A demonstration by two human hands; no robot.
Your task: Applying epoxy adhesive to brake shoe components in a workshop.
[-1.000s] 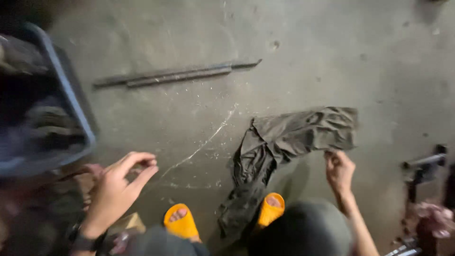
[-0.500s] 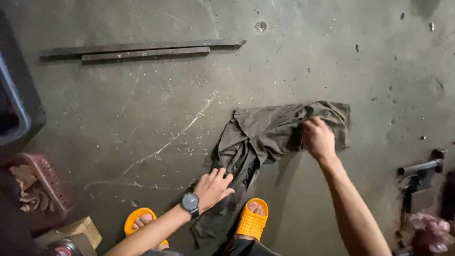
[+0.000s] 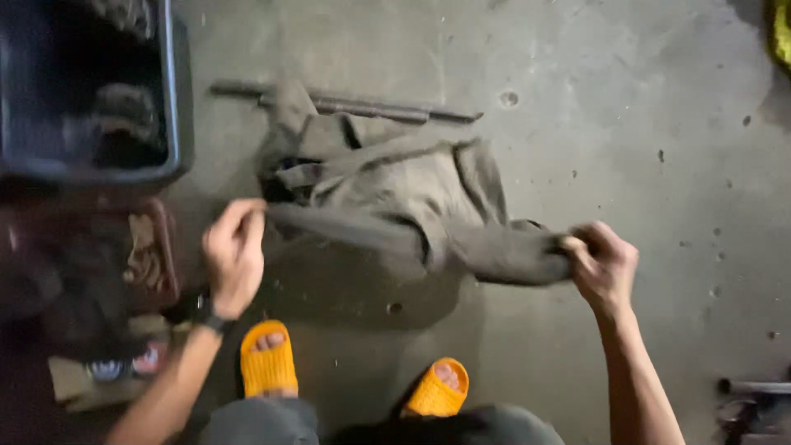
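A dark olive-grey garment (image 3: 395, 202) is lifted off the concrete floor and stretched between my two hands. My left hand (image 3: 235, 255), with a watch on its wrist, pinches one edge of the cloth at the left. My right hand (image 3: 603, 265) grips the other end in a fist at the right. The far part of the garment trails toward a metal bar (image 3: 371, 105) lying on the floor. My feet in orange sandals (image 3: 268, 358) stand just below the cloth.
A dark blue plastic bin (image 3: 169, 99) with dark items inside stands at the upper left. Below it is a reddish-brown box (image 3: 161, 255) and a small cardboard piece (image 3: 99, 375). Metal parts (image 3: 754, 400) lie at the lower right. A yellow object (image 3: 781, 29) shows at the top right.
Both hands have taken hold of the garment and raised it off the floor, spreading it wide. The view has shifted, so the bin and bar now sit closer in.
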